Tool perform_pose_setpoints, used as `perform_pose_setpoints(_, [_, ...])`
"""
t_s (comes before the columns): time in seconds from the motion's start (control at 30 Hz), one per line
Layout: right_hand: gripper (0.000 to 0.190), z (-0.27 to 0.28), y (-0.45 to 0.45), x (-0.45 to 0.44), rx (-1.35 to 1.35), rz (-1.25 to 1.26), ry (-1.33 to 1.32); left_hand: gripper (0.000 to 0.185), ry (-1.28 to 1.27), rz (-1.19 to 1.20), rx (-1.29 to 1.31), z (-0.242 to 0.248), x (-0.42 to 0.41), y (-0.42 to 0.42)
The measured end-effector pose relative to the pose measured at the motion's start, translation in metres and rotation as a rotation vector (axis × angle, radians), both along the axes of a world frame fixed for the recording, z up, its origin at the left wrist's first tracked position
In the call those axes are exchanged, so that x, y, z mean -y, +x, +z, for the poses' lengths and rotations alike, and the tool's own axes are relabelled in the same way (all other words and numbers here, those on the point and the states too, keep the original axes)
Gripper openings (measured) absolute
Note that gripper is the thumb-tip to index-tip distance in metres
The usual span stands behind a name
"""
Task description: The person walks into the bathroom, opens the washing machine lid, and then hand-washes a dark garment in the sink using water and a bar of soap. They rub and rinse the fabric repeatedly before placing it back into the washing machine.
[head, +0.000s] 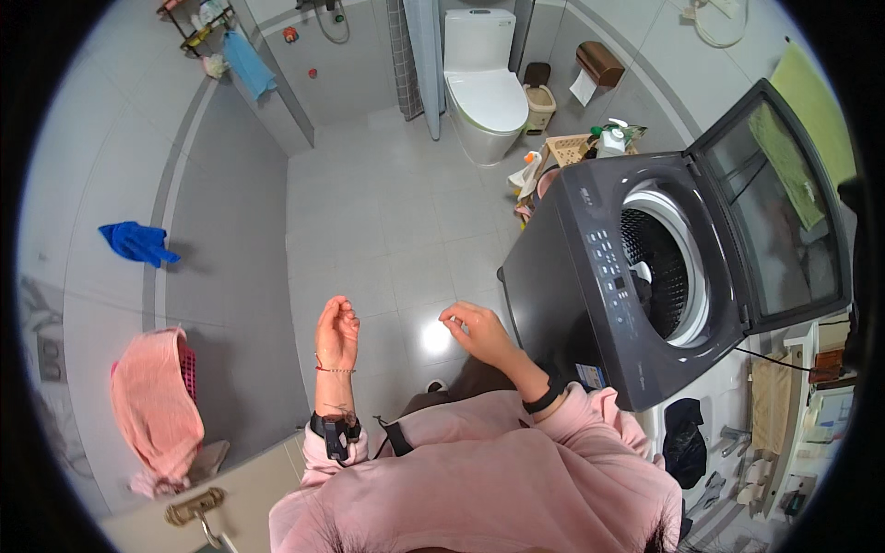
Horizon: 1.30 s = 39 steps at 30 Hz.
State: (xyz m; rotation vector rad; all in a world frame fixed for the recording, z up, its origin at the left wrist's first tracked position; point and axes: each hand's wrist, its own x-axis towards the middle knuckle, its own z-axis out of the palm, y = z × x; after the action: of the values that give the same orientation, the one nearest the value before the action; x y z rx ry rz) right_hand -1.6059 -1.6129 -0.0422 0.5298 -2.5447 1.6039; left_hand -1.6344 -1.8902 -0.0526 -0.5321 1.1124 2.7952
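Note:
My left hand is raised over the floor tiles, palm turned up, with its fingers loosely curled and nothing in them. A bracelet circles that wrist, and a black strapped device sits further up the forearm. Across from it hovers my right hand, bent at the wrist, fingers relaxed and holding nothing. It is nearest to a dark grey top-loading washing machine but does not touch it. The machine's glass lid stands raised. Inside the perforated drum, dark cloth is partly visible.
A white toilet stands at the back beside a small bin. A basket with bottles is behind the machine. Pink towel and blue cloth hang on the left wall. Dark cloth lies at the washbasin, lower right.

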Motion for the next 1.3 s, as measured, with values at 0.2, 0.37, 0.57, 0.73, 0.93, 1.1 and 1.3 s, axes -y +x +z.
perform_pose_setpoints(0.2, [0.009, -0.106, -0.151, -0.009, 0.308, -0.15, -0.107, 0.011, 0.052, -0.098, 0.127, -0.049, 0.01, -0.103])
perform_pose_setpoints(0.37, [0.013, -0.241, -0.32, -0.052, 0.777, -0.658, -0.693, 0.009, 0.05, -0.105, 0.228, -0.097, 0.009, -0.245])
perform_pose_setpoints(0.57, [0.01, -0.427, -0.425, -0.147, 1.039, -1.152, -0.753, 0.013, 0.022, -0.286, 0.378, -0.152, -0.041, -0.376])
perform_pose_setpoints(0.73, [0.013, -0.567, -0.422, -0.218, 0.934, -1.945, -0.47, 0.015, -0.06, -0.463, 0.531, -0.208, -0.075, -0.459])
perform_pose_setpoints(0.93, [0.011, -0.646, -0.378, -0.309, 0.392, -2.231, -1.456, 0.016, -0.107, -0.692, 0.646, -0.288, -0.11, -0.525])
perform_pose_setpoints(1.1, [0.02, -0.685, -0.375, -0.348, 0.344, -2.183, -1.252, 0.015, -0.127, -0.776, 0.742, -0.337, -0.121, -0.547])
perform_pose_setpoints(1.3, [0.022, -0.659, -0.393, -0.327, 0.114, -2.304, -1.252, 0.016, -0.05, -0.872, 0.794, -0.346, -0.143, -0.554])
